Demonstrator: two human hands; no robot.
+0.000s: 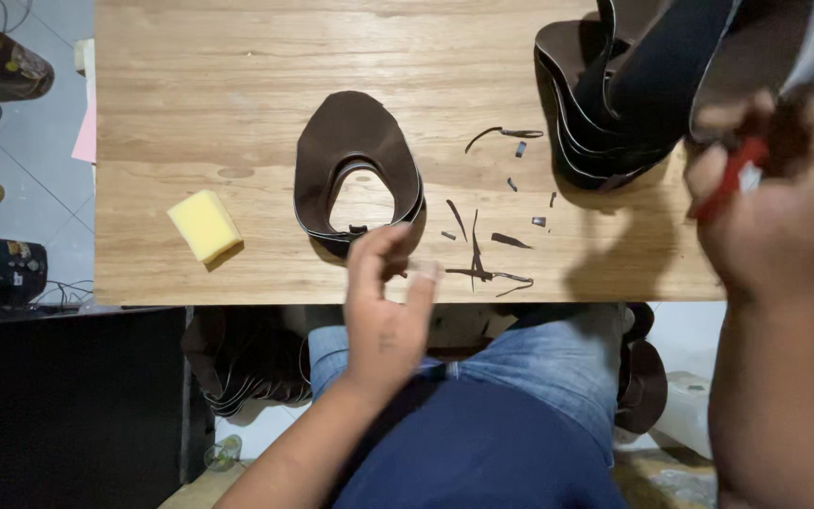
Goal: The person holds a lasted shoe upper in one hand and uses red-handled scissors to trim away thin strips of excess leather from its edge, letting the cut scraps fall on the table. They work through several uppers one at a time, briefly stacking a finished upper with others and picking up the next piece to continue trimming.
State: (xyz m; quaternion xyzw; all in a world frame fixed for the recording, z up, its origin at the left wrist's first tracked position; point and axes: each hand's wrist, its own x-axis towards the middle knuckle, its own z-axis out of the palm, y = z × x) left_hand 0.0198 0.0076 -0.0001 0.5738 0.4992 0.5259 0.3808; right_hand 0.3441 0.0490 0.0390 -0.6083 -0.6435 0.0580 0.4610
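My left hand (386, 297) reaches over the table's near edge, fingers apart, its fingertips touching the near end of a stack of dark brown horseshoe-shaped leather pieces (355, 155). My right hand (774, 193) is raised at the right, blurred, closed around a red-handled tool (732, 174); the tool's working end is hidden. Just beside that hand hangs a larger pile of dark brown leather pieces (614, 94), partly lifted off the table.
A yellow sponge (204, 224) lies on the wooden table (228, 75) at the left. Thin leather trimmings (482, 254) are scattered near the front edge. More leather pieces (247, 363) lie below the table by my knees. Shoes and cables sit on the floor at left.
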